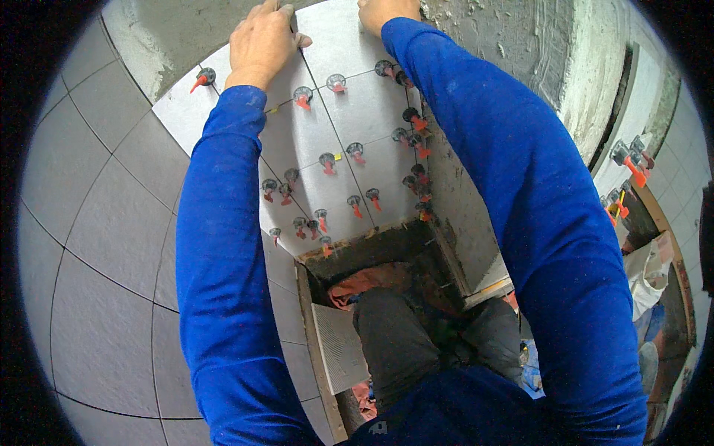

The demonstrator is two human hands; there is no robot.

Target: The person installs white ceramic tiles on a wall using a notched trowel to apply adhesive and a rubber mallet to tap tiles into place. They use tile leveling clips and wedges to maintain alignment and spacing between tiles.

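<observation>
My left hand (260, 46) lies against the top of the light grey wall tiles (342, 44), near a vertical joint. Its fingers reach the upper edge and the thumb stands apart from them. Farther right, my right hand (383, 13) touches the upper part of the same tiling; the picture's top edge cuts off most of its fingers. Round black tile-levelling caps with red handles (303, 98) sit along the joints below the hands. One such cap (204, 77) is left of my left wrist. Small yellow spacers (338, 157) show in some joints.
Large dark grey tiles (104, 320) cover the left side. Rough grey mortar (506, 44) lies above and to the right. Below is a recess (372, 260) where my legs are, with a ribbed-back tile (338, 346) at its left side. A white bag (647, 271) lies at right.
</observation>
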